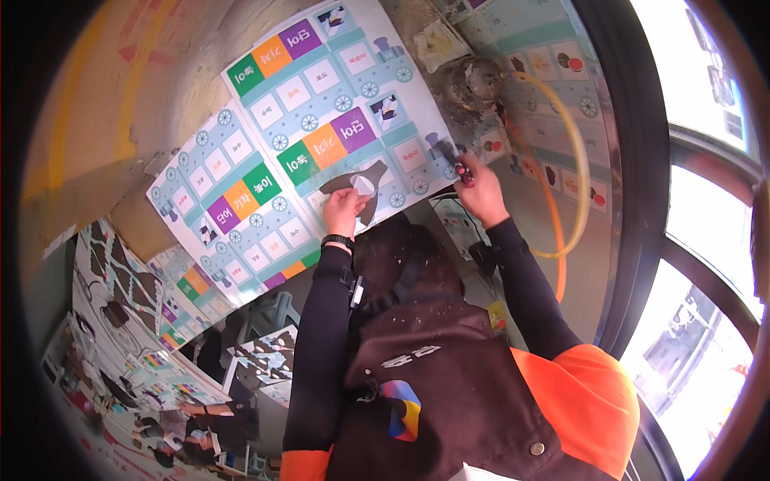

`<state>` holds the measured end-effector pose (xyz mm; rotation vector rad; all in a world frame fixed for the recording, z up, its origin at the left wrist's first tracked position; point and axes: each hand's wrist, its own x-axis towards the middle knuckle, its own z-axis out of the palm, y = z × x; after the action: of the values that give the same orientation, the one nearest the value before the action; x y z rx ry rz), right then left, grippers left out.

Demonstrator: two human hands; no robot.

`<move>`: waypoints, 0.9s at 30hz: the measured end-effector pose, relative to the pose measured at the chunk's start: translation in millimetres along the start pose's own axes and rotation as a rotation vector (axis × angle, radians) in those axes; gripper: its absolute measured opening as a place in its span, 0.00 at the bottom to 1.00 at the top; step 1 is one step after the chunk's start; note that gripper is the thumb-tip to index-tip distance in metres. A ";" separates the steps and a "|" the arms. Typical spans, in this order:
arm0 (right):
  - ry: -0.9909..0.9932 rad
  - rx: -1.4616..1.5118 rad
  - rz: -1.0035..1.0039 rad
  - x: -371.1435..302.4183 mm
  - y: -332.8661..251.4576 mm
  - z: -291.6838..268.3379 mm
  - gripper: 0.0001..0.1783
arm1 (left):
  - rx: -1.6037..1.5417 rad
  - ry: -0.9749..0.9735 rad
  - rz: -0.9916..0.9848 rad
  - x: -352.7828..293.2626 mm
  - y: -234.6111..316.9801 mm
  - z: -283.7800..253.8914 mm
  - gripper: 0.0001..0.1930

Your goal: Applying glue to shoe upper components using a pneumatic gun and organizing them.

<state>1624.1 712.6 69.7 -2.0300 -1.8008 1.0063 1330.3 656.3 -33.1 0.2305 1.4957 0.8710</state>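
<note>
A large printed sheet (255, 164) with rows of coloured blocks, wheels and small white cards lies in front of me. My left hand (343, 212) rests over its near part, thumb and fingers pinched on a small pale paper piece (363, 186). Around that piece is a dark grey-brown patch (370, 207); whether it is a hole or print I cannot tell. At the sheet's right edge, my right hand (483, 192) is closed round a short tool with a dark red and black handle (463, 173). Its tip is too blurred to make out.
Yellow and orange hoses (579, 160) loop down on the right from a round metal fitting (479, 78). More printed sheets (553, 76) stand behind them, beside a dark window frame (634, 200). At lower left are sheets with dark shapes (120, 280) and several people (210, 437).
</note>
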 end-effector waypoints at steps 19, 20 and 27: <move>-0.446 0.375 0.205 -22.1 -85.3 54.2 0.12 | 0.101 0.051 0.014 0.7 5.1 -3.5 0.10; -0.430 0.367 0.201 -21.7 -84.8 54.9 0.12 | 0.110 0.049 0.010 1.0 5.0 -2.6 0.10; -0.413 0.360 0.148 -24.5 -69.2 60.0 0.13 | 0.098 0.052 0.001 2.7 1.4 -3.7 0.10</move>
<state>1532.6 688.5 75.2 -1.8461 -1.5028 1.7585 1325.9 657.6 -34.7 0.2829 1.5889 0.8106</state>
